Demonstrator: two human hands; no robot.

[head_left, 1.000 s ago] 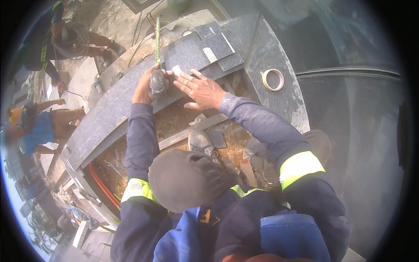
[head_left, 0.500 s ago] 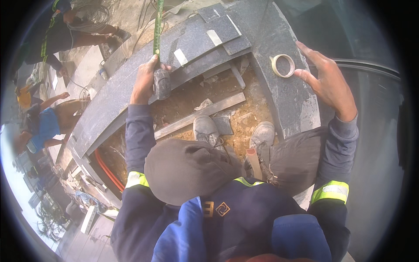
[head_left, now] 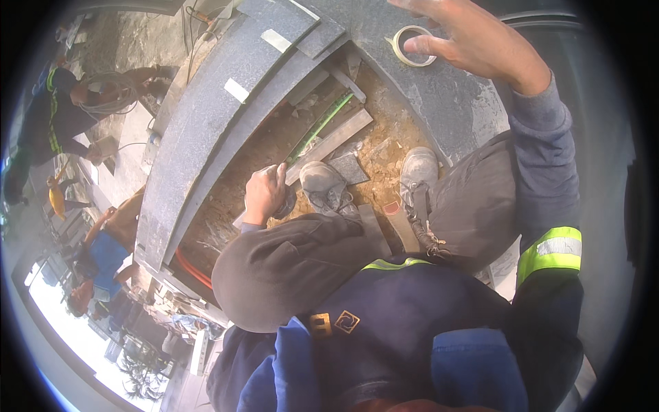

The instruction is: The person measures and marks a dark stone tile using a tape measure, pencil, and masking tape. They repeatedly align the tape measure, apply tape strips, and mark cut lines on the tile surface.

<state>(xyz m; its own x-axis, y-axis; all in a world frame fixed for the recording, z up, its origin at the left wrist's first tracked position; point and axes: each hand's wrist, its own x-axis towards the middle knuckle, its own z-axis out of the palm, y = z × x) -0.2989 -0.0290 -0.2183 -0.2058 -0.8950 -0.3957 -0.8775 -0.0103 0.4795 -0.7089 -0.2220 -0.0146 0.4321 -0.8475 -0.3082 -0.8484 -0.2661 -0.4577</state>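
Observation:
My left hand (head_left: 266, 194), low inside the dirt-floored gap and close to my boot, is closed round a tape measure (head_left: 287, 204); its dark case is mostly hidden by the fingers. From there the green blade (head_left: 319, 127) stretches away to the upper right, above the soil and beside a pale bar (head_left: 338, 139). Over the grey stone top (head_left: 439, 86) on the right, my right hand (head_left: 473, 41) is open with fingers apart. Its thumb overlaps a roll of pale masking tape (head_left: 396, 51) lying flat on the stone; whether it touches the roll I cannot tell.
Speckled grey slabs (head_left: 199, 123) with white strips curve along the left of the gap. Orange pipes (head_left: 192, 269) lie at its lower end. My boots (head_left: 322, 184) stand in the soil. At the left, a person beside a cable coil (head_left: 110, 95) and another in blue (head_left: 108, 259) are working.
My left hand has moved from above the slabs down into the gap, taking the tape measure with it. The view has shifted; my right hand remains by the masking tape roll.

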